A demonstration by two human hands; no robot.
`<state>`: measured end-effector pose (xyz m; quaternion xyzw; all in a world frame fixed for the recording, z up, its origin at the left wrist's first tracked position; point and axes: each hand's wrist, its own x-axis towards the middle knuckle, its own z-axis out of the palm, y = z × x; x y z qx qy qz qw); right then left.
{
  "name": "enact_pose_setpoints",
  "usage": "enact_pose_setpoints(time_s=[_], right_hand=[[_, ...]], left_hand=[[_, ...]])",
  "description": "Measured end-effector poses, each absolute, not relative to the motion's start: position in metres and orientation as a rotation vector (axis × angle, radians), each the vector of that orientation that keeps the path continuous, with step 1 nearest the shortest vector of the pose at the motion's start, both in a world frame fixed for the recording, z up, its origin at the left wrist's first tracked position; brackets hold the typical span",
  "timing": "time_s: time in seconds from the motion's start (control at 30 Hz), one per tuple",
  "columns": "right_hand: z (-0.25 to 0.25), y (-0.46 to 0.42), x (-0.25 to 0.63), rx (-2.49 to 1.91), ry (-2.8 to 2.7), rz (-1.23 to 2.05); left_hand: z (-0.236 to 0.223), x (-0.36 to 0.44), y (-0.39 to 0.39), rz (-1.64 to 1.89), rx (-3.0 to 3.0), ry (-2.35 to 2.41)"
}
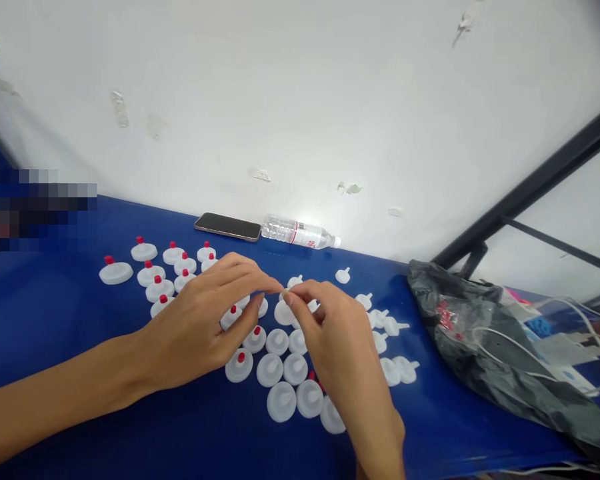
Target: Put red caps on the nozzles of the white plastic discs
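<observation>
Two bare hands (265, 313) above round, translucent caps (283, 401).

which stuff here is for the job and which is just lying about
Seems part of the job:
- red-tipped caps
- plain white caps
- spouted pieces
- red bits, probably

Probably just lying about:
- phone
- bottle

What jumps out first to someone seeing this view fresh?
Probably the small red tips on the white caps, bright against the blue table, mostly on the left side. Next, the left hand and right hand, their fingers meeting mid-view above the caps. Then the crumpled black plastic bag at the right, and the clear bottle lying by the wall beside a phone.
</observation>
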<state>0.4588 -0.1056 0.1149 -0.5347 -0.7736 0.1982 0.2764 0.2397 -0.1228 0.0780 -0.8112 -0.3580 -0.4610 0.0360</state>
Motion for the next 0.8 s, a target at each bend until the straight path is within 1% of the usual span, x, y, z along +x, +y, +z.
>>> enact_pose_setpoints(time_s=[0.17, 0.33, 0.5, 0.67, 0.8], right_hand=[[0.115, -0.106, 0.458, -1.531, -2.18, 0.572], [0.116, -0.105, 0.458, -1.572, -2.162, 0.59], [0.129, -0.107, 0.46, -1.685, -2.115, 0.602], [0.135, -0.107, 0.492, -1.934, -2.133, 0.469], [0.129, -0.108, 0.52, -1.992, -2.197, 0.45]], left_hand=[[0.078, 0.24, -0.122, -1.408, -2.517, -1.056], [0.076, 0.241, -0.125, -1.376, -2.599, -1.018], [0.072, 0.242, -0.13, -1.322, -2.711, -1.017], [0.06, 0.247, -0.132, -1.19, -2.838, -1.096], [0.05, 0.249, -0.13, -1.174, -2.823, -1.123]])
